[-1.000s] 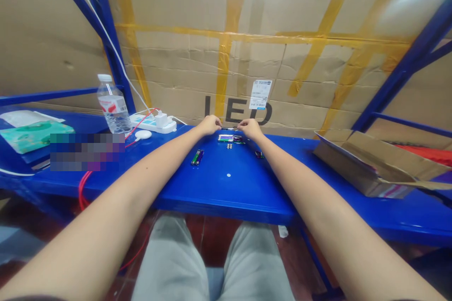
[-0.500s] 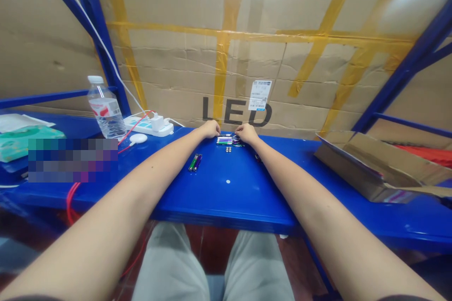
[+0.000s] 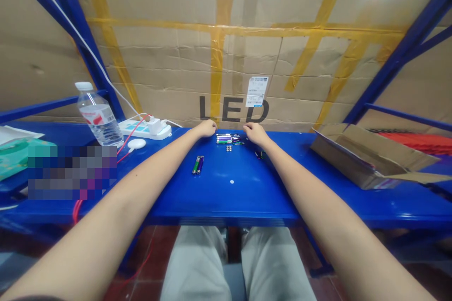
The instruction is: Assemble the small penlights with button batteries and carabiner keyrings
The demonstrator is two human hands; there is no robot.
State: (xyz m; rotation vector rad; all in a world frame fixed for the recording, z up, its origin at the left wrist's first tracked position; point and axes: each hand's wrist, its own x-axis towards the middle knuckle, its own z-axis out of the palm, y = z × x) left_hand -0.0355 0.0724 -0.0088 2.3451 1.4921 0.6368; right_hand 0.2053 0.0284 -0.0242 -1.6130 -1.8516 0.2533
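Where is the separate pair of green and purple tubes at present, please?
In the head view, the pair of tubes lies left of centre on the table, right of the left forearm, nearer the camera than the tube group.

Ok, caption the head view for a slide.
Left hand and right hand flank slim shiny items on a blue table.

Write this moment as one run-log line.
left hand: near tube stack, left end | right hand: near right end | small pieces: in front
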